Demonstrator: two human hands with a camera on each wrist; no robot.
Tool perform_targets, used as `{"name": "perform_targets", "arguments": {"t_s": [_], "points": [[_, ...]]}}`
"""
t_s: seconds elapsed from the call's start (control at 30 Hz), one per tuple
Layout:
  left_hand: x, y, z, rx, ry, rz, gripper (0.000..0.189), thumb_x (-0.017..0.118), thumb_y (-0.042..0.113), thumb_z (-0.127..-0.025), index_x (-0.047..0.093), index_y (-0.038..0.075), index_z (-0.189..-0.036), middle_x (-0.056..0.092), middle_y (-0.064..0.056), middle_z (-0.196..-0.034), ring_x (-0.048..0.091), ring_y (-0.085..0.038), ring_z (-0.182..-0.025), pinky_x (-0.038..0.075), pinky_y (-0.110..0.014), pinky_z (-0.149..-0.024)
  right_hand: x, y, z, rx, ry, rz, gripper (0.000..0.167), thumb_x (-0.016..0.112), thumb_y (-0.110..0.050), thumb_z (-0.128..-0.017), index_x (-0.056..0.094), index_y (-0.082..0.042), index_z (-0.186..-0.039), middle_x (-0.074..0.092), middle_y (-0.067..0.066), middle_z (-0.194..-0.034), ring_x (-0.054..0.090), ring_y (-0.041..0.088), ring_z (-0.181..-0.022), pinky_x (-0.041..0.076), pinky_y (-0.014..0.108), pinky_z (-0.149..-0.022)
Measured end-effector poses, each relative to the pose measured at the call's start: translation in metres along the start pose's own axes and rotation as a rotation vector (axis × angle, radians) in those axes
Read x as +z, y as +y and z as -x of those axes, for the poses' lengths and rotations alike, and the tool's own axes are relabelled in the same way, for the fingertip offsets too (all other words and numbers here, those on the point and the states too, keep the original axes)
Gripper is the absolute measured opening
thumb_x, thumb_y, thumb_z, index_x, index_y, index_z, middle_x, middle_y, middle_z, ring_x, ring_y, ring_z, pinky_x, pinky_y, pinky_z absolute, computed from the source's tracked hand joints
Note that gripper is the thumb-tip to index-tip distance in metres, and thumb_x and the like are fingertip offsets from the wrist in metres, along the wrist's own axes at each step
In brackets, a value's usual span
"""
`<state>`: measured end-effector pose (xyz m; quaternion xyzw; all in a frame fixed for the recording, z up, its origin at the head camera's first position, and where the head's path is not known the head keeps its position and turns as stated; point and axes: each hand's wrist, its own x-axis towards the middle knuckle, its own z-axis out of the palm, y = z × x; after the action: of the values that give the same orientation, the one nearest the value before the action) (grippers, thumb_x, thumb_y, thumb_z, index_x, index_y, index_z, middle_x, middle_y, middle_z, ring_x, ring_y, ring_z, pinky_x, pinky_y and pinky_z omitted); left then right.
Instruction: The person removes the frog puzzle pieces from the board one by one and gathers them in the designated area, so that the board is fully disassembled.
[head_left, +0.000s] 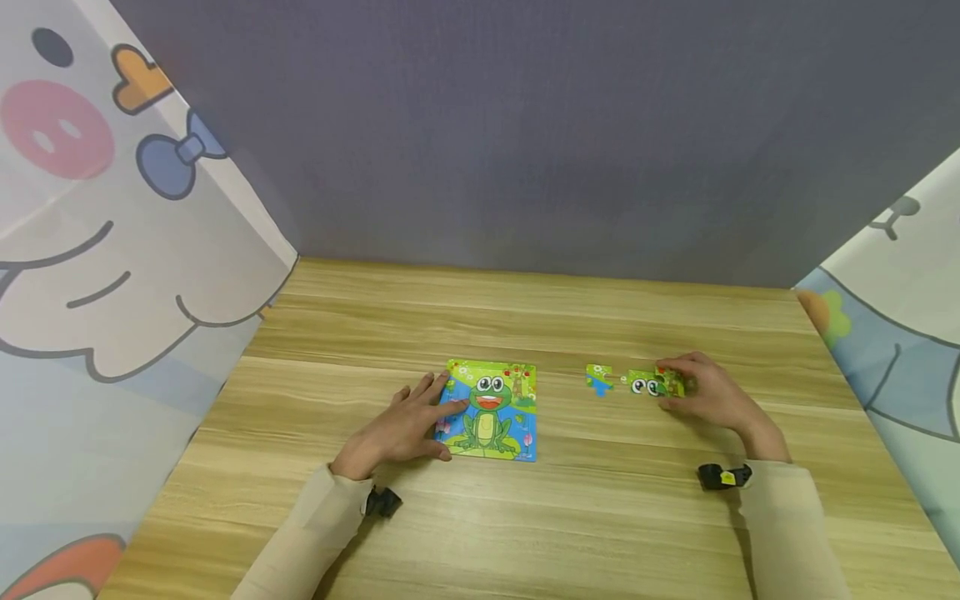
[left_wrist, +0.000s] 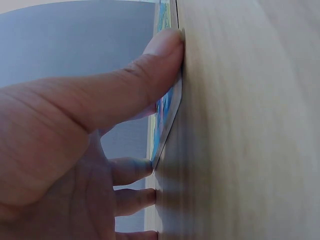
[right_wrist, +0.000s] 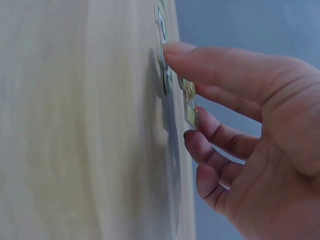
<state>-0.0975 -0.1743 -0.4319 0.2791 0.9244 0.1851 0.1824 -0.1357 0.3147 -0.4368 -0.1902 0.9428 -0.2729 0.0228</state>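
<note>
A square frog picture board [head_left: 487, 417] lies flat on the table. My left hand [head_left: 408, 421] rests over its left edge with fingers spread; in the left wrist view the thumb [left_wrist: 165, 45] lies at the board's near edge. Over to the right, my right hand [head_left: 708, 392] pinches a jigsaw piece [head_left: 672, 383] with green and red tree printing, also seen as a thin piece [right_wrist: 191, 105] in the right wrist view. It overlaps the right side of another jigsaw piece [head_left: 639, 383] showing the frog's eyes.
A loose green and blue jigsaw piece [head_left: 598, 379] lies between the board and the eye piece. The wood-grain table [head_left: 570, 517] meets a grey panel [head_left: 525, 150] at the back. Printed cartoon panels [head_left: 150, 275] stand at both sides.
</note>
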Motion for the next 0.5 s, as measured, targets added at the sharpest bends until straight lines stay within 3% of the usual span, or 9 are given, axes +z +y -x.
{"name": "perform_targets", "arguments": {"t_s": [0.17,0.5], "points": [[0.0,-0.001,0.0,-0.001,-0.001,-0.002,0.078,0.078,0.039,-0.084,0.045,0.02,-0.152,0.01,-0.026,-0.167,0.013,-0.052,-0.153,0.02,-0.077,-0.112,-0.002,0.006,0.002,0.004,0.006,0.011,0.06,0.086,-0.016,-0.078,0.063,0.004,-0.129,0.061,0.027,-0.118,0.058,0.032,-0.1,0.047,0.038,-0.08],[0.001,-0.001,0.0,-0.006,-0.005,-0.001,0.078,0.078,0.039,-0.084,0.045,0.02,-0.152,0.009,-0.025,-0.167,0.012,-0.052,-0.153,0.02,-0.077,-0.113,-0.005,0.016,0.008,0.003,0.008,0.029,0.06,0.086,-0.014,-0.076,0.064,0.005,-0.128,0.062,0.026,-0.114,0.056,0.025,-0.096,0.045,0.026,-0.075]]}}
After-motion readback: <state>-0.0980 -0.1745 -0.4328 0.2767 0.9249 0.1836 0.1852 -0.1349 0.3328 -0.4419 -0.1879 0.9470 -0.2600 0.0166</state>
